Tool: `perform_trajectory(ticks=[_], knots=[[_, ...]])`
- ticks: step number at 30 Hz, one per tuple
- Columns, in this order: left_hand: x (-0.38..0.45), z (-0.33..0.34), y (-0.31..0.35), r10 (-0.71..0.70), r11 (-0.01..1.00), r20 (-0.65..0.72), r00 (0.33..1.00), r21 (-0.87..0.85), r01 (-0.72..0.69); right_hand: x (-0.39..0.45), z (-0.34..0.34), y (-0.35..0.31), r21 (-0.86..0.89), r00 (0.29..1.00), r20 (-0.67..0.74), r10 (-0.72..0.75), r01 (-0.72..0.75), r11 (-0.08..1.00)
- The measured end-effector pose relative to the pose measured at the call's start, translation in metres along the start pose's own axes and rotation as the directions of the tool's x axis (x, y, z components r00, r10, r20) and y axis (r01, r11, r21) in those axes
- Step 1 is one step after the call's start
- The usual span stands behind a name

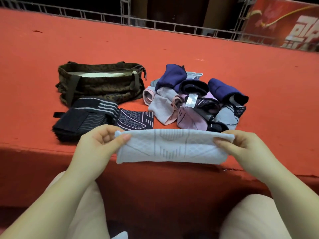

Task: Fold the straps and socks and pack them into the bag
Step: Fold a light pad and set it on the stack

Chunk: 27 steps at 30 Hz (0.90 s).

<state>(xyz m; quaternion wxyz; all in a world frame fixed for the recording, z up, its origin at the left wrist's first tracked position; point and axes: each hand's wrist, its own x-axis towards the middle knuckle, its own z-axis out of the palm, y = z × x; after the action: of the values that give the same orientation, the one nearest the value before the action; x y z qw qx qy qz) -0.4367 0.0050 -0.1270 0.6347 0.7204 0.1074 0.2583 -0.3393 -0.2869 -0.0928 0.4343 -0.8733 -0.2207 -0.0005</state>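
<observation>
- At the far left we see the bag (101, 83), dark and patterned, standing on the red counter (224, 54) with its top unzipped and a pale lining showing inside.
- Just in front of the bag lies a folded dark strap (82, 118) with grey stripes, and touching its right side a flat navy sock (136, 119) with a pale diamond pattern.
- Our left hand (100, 142) is raised over the near edge of the counter, its fingers (123, 137) curled in, with the thumb pinching the left end of a light blue sock (172, 147).
- The light blue sock is stretched flat and sideways between both hands, held in the air just above the counter's near edge, its long side level and its grey pattern facing us.
- Behind the sock, to the right of the bag, sits a loose pile of socks (195, 100) in purple, pink, lilac, grey and black, some rolled and some crumpled, one showing a white label.
- Our right hand (241, 145) grips the right end of the light blue sock, fingers curled behind the cloth and thumb pressed on the front.
- Beyond the counter runs a metal railing (172, 26), with a red banner (284, 25) at the far right.
- Our knees, in pale trousers, show at the bottom.
</observation>
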Motion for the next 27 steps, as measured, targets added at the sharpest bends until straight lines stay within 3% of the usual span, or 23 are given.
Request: perform_trajectory(ticks=[4,7,12,15,19,23,27], knots=[[0.004,0.000,0.005,-0.173,0.966,0.083,0.981,-0.182,0.186,-0.004,-0.005,-0.004,0.252,0.995,-0.040,0.096,-0.083,0.964],[0.006,0.001,0.008,-0.225,0.950,0.158,0.961,-0.185,0.253,-0.004,-0.007,-0.003,0.343,0.985,-0.051,0.164,-0.136,0.930],[0.009,0.011,0.001,-0.278,0.959,0.098,0.956,-0.036,0.283,-0.001,0.001,0.008,0.277,0.970,-0.072,0.234,-0.205,0.939],[0.010,0.013,-0.006,-0.351,0.935,0.169,0.921,0.007,0.355,0.002,0.004,0.015,0.255,0.956,-0.115,0.270,-0.234,0.938],[0.011,0.013,-0.009,-0.416,0.881,0.337,0.845,-0.079,0.466,0.005,0.005,0.028,0.213,0.944,-0.154,0.292,-0.257,0.943],[0.016,0.018,-0.011,-0.424,0.889,0.275,0.863,-0.054,0.455,0.007,0.011,0.038,0.155,0.933,-0.183,0.309,-0.283,0.947],[0.020,0.024,-0.012,-0.413,0.874,0.218,0.885,-0.178,0.452,0.009,0.016,0.044,0.134,0.928,-0.217,0.302,-0.279,0.951]])
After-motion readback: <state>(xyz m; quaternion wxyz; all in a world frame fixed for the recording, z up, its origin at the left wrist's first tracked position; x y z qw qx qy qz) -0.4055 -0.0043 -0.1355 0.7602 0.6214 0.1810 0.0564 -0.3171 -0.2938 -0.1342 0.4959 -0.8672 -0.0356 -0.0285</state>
